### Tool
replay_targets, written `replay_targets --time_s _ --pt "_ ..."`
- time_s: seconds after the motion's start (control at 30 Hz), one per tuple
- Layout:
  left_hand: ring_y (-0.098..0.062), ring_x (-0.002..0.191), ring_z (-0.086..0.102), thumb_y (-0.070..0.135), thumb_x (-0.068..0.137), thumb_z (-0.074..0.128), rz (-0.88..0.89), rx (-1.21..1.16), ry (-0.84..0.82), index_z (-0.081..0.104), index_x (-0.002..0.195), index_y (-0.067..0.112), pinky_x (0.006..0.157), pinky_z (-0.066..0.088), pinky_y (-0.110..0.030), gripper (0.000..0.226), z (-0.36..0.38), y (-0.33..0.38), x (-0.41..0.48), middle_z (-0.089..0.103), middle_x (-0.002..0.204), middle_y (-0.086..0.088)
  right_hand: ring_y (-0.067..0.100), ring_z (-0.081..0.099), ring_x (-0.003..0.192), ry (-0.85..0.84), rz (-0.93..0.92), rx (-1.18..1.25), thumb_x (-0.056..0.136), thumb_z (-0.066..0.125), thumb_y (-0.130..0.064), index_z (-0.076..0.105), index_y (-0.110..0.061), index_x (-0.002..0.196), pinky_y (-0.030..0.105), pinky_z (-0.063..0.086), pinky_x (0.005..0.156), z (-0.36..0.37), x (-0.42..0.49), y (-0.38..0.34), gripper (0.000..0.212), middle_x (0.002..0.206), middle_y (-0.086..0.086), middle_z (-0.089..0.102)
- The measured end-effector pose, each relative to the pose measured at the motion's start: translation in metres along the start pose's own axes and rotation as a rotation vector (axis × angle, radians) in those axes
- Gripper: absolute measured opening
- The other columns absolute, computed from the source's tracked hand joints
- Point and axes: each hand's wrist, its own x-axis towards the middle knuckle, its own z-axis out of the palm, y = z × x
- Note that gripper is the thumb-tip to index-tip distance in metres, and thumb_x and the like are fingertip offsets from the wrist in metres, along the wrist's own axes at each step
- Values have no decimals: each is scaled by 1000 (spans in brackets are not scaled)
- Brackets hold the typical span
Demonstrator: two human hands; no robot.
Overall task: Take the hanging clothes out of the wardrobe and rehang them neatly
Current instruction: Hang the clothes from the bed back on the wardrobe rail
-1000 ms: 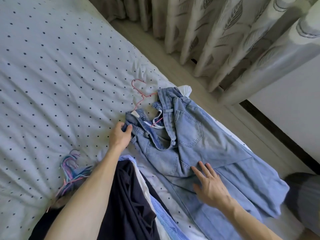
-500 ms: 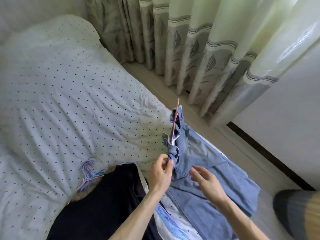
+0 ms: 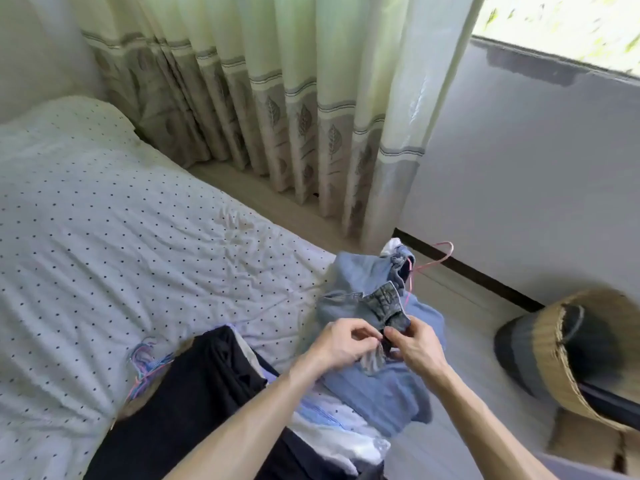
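Both hands have come together on the jeans' waistband since half a second ago, when only the left one held it up, and the hanger has swung from upright to slanting away. Left of the grip and stretching far beyond it lies the bed, soft, rumpled and dotted. Just beyond the grip the jeans bunch in a stiff, pale blue heap, with the legs trailing back under the wrists towards the person. Near the left forearm is a limp dark pile of other clothes. The left hand and right hand meet fingertip to fingertip, each pinching the darker, thick fold of waistband between thumb and curled fingers. Smallest is the hanger, a thin pink wire threaded through the denim beyond the grip. Its long axis runs away from the hands and to the right, with the hook hanging out over the floor. The right hand is the nearer to it, so freeing or squaring the wire probably falls to that hand while the left keeps the waistband.
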Motion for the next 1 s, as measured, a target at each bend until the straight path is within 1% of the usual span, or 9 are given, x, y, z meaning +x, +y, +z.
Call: replay_targets --time_s 0.13,0.23,0.4,0.53,0.7,0.77,0.83,0.9,1.0 --pt "3 85 65 34 83 68 119 76 37 71 104 33 88 53 -26 21 2 65 15 71 94 15 19 69 76 -6 -12 73 87 68 -5 67 -13 97 45 62 68 -61 -47 12 13 94 19 72" --pt "-6 105 61 40 86 65 293 199 30 63 121 31 101 48 -30 36 21 136 19 65 117 11 17 70 76 14 -63 46 82 68 -16 68 -19 98 36 59 62 -116 -89 16 16 89 7 74" --pt "-4 130 42 48 87 62 726 442 -155 54 141 22 109 25 -16 60 103 254 -1 54 134 11 10 67 75 162 -123 16 86 68 -16 68 -27 98 28 56 58 -213 -186 26 16 89 -2 71" --pt "15 106 40 38 98 55 945 463 -393 51 142 21 93 29 -8 48 201 317 -49 67 116 5 9 65 74 329 -119 7 85 70 -19 67 -19 95 35 58 60 -274 -280 49 10 86 0 69" --pt "-6 102 54 37 103 40 1154 346 -399 61 129 19 86 27 -5 38 309 357 -118 68 106 -2 8 65 74 524 -42 1 84 72 -20 68 -18 96 30 55 66 -308 -405 93 13 85 -2 71" --pt "12 91 52 28 105 42 1184 260 -450 66 116 18 84 28 -5 29 340 360 -152 67 93 4 12 67 78 583 13 -52 81 72 -28 68 -23 100 33 54 73 -308 -446 111 19 91 -2 73" --pt "16 81 51 20 106 42 1183 196 -492 65 105 22 88 31 -18 23 365 354 -183 66 80 12 8 64 74 640 64 -72 80 71 -32 68 -27 98 33 53 73 -304 -480 129 18 86 -6 71" --pt "2 72 56 24 107 42 1188 125 -531 61 100 30 83 40 -35 20 391 349 -203 66 71 11 2 60 73 704 104 -61 82 71 -32 67 -29 96 29 51 73 -299 -509 142 15 84 -9 69" --pt "-10 67 60 37 105 43 1136 14 -630 60 113 42 76 50 -43 19 429 355 -230 64 70 7 0 64 80 834 146 -37 84 71 -35 68 -30 101 28 52 80 -300 -548 157 18 90 -12 72"
